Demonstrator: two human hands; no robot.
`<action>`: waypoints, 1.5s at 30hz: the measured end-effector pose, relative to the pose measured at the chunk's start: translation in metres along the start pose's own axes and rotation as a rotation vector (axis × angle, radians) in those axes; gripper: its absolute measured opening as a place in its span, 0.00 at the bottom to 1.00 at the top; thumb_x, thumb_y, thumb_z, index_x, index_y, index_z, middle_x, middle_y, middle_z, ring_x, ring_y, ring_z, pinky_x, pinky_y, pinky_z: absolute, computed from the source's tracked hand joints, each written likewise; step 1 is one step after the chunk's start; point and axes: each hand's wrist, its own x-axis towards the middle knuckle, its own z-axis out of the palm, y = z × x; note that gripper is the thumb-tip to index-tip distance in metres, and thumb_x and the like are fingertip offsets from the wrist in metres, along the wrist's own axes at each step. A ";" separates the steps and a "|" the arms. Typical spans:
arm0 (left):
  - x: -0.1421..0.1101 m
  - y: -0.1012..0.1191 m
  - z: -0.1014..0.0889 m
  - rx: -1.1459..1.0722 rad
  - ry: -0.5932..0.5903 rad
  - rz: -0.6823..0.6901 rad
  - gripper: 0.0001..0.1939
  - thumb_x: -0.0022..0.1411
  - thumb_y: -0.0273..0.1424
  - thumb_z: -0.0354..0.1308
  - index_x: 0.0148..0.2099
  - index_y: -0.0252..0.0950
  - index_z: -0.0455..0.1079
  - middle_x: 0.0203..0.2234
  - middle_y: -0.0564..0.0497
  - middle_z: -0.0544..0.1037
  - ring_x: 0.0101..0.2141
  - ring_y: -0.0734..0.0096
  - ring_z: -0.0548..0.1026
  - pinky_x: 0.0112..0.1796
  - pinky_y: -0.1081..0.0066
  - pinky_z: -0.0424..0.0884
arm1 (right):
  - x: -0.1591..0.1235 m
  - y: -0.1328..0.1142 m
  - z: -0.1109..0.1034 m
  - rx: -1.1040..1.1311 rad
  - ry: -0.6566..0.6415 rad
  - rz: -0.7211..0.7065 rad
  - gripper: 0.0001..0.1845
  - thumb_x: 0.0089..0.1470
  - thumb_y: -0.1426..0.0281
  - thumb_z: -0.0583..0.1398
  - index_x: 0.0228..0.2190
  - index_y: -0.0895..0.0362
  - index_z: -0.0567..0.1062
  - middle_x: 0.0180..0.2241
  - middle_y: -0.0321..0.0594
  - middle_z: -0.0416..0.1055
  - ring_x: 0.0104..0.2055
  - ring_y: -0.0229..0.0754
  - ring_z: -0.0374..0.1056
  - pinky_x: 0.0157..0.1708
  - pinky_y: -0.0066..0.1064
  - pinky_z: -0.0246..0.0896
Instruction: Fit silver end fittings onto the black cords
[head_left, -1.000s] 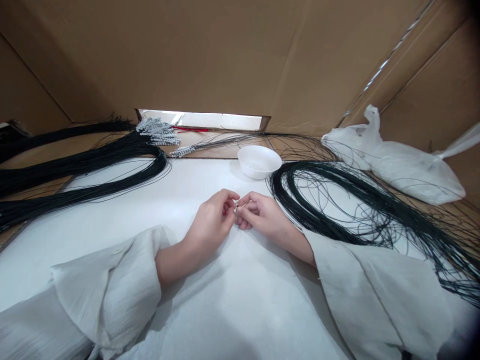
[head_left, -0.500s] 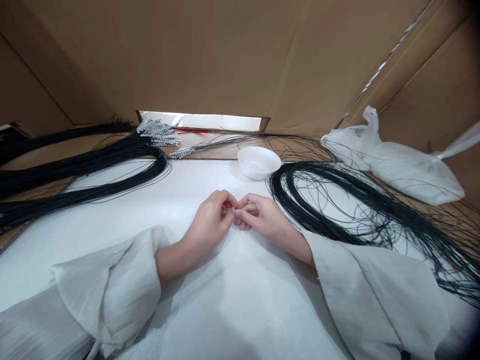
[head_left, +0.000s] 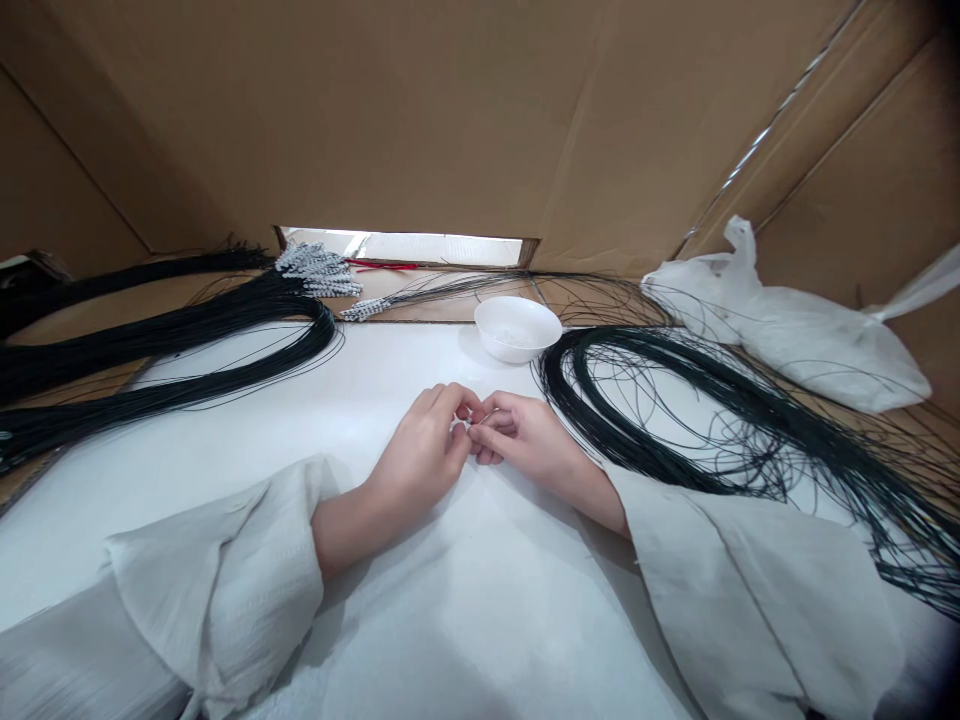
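Note:
My left hand (head_left: pixel 425 440) and my right hand (head_left: pixel 521 432) meet over the white table, fingertips almost touching. Thumb and fingers of the right hand are closed in a pinch; something small and pale seems to be between them, too tiny to name. The left hand's thumb and forefinger curl towards the same spot, with a small gap showing between them. Just beyond the hands stands a white bowl (head_left: pixel 517 328) with some clear or whitish small contents. To the right of it lies a looped bundle of dark green cords (head_left: pixel 637 440).
Dark cord bundles (head_left: pixel 172 375) with black-and-white ends (head_left: pixel 315 270) lie at the left. A thinner cord bunch (head_left: pixel 367 308) runs along the back, near a red strip (head_left: pixel 382 266). White plastic bags (head_left: pixel 817 340) sit at right. Cardboard walls (head_left: pixel 420 120) enclose the table (head_left: pixel 480 600).
The left thumb and forefinger have parted slightly from the pinch and shifted a little. My right hand has hardly moved; the surroundings are the same.

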 end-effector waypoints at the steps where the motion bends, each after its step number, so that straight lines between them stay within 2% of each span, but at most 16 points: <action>1: 0.000 0.000 0.000 -0.009 -0.002 -0.008 0.12 0.53 0.19 0.47 0.39 0.36 0.62 0.33 0.51 0.70 0.35 0.68 0.68 0.35 0.69 0.65 | 0.000 0.000 0.000 0.011 0.002 -0.001 0.05 0.49 0.70 0.57 0.28 0.59 0.65 0.20 0.34 0.67 0.22 0.35 0.66 0.23 0.26 0.62; 10: 0.002 0.002 -0.003 -0.104 -0.020 -0.081 0.08 0.57 0.23 0.47 0.39 0.37 0.63 0.31 0.52 0.72 0.31 0.72 0.69 0.29 0.73 0.65 | -0.001 0.000 0.001 0.065 -0.005 -0.006 0.08 0.50 0.67 0.58 0.27 0.59 0.66 0.20 0.36 0.67 0.22 0.34 0.65 0.23 0.26 0.62; 16: 0.002 0.001 -0.004 -0.068 0.012 -0.059 0.07 0.58 0.25 0.48 0.39 0.38 0.63 0.32 0.52 0.72 0.34 0.71 0.70 0.32 0.72 0.65 | 0.000 0.002 0.001 0.070 -0.004 -0.019 0.08 0.50 0.67 0.58 0.28 0.60 0.67 0.22 0.37 0.69 0.21 0.32 0.65 0.23 0.24 0.62; 22: 0.002 0.002 -0.004 -0.087 0.026 -0.112 0.08 0.58 0.25 0.47 0.41 0.37 0.62 0.33 0.51 0.72 0.33 0.71 0.70 0.31 0.72 0.65 | 0.000 0.001 0.001 0.065 -0.001 -0.012 0.07 0.50 0.67 0.57 0.29 0.59 0.67 0.21 0.36 0.69 0.21 0.33 0.65 0.24 0.26 0.63; 28: 0.002 0.003 -0.004 -0.096 0.050 -0.108 0.08 0.58 0.24 0.47 0.40 0.38 0.63 0.32 0.53 0.72 0.31 0.73 0.70 0.33 0.72 0.66 | -0.001 -0.002 0.000 0.046 0.012 0.023 0.05 0.48 0.70 0.57 0.28 0.58 0.66 0.20 0.35 0.69 0.21 0.34 0.66 0.24 0.25 0.63; 34: 0.003 0.003 -0.004 -0.134 0.059 -0.121 0.07 0.60 0.25 0.46 0.39 0.37 0.62 0.34 0.52 0.72 0.30 0.74 0.70 0.31 0.73 0.66 | -0.002 -0.006 0.000 0.047 0.010 0.039 0.07 0.48 0.70 0.56 0.33 0.58 0.67 0.19 0.34 0.68 0.20 0.33 0.64 0.22 0.24 0.62; 45: 0.002 0.002 -0.003 -0.097 0.061 -0.112 0.07 0.61 0.26 0.45 0.41 0.36 0.62 0.33 0.51 0.71 0.33 0.72 0.69 0.35 0.71 0.65 | -0.001 -0.007 0.000 0.060 0.024 0.045 0.08 0.50 0.67 0.57 0.27 0.59 0.66 0.21 0.36 0.69 0.17 0.30 0.61 0.16 0.21 0.56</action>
